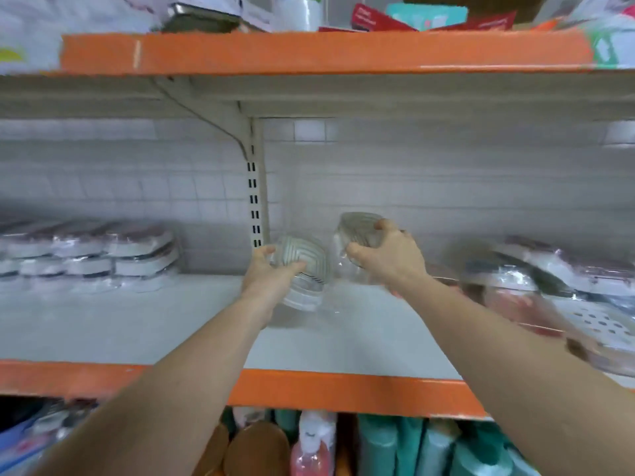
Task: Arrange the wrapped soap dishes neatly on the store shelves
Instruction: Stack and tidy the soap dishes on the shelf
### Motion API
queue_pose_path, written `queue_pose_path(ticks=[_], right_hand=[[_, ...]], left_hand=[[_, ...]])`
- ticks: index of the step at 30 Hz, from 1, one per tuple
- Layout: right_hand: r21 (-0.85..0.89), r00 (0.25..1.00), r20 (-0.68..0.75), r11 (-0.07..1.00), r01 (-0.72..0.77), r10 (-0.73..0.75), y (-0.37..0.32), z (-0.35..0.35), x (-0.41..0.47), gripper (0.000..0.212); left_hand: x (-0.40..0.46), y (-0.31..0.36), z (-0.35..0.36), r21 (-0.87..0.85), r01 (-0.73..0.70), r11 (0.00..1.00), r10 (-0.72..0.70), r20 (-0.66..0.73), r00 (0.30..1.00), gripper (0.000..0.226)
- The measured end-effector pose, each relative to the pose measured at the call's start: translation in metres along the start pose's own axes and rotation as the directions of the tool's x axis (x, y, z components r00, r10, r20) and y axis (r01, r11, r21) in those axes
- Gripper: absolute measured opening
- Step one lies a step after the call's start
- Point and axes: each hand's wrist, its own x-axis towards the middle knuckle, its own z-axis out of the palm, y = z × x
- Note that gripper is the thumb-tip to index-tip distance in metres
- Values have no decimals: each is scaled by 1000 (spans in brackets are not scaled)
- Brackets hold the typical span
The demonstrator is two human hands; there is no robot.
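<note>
Both my arms reach over the orange shelf edge [343, 389] into the middle shelf, a wrapped dish in each hand. My left hand [271, 273] has thumb and fingers curled round a clear ribbed soap dish [302, 269], tilted, its low end near the white shelf board [137, 321]; can't tell whether it touches yet. My right hand [385, 255] grips a second clear dish [357, 228] from above, held higher and just beside the first, loose wrap hanging under it. To do this well I'd level the left dish, set it flat near the back, then seat the right one next to it, edges lined up, easing off slowly because the film looks slippery. Both dishes look like transparent ribbed plastic in glossy wrap, light and rigid. Further left, a tidy stack of wrapped white dishes [103, 255] sits against the tiled back wall [446, 187]; right, a blurred heap of wrapped dishes [549, 290] needs sorting.
</note>
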Motion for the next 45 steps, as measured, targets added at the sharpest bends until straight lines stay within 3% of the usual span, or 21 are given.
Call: queue_pose_path(ticks=[6, 14, 23, 36, 41, 45], right_hand=[[49, 975, 171, 990, 135, -142, -124, 102, -84, 67], [118, 891, 310, 943, 311, -332, -264, 211, -172, 65], [209, 779, 372, 863, 460, -506, -386, 307, -206, 68], [375, 686, 409, 796, 475, -602, -553, 503, -172, 66], [365, 670, 442, 802, 472, -596, -609, 570, -171, 67], [338, 677, 442, 808, 482, -589, -663, 632, -183, 68]], left_hand=[[-32, -23, -192, 84, 16, 996, 3, -214, 977, 56], [-65, -49, -400, -24, 58, 998, -62, -428, 901, 50], [-55, -69, -542, -75, 76, 994, -105, -578, 809, 55], [70, -101, -734, 27, 106, 994, -54, -719, 693, 50], [111, -127, -800, -12, 92, 996, -72, -723, 687, 48], [145, -151, -875, -21, 88, 996, -78, -688, 721, 49]])
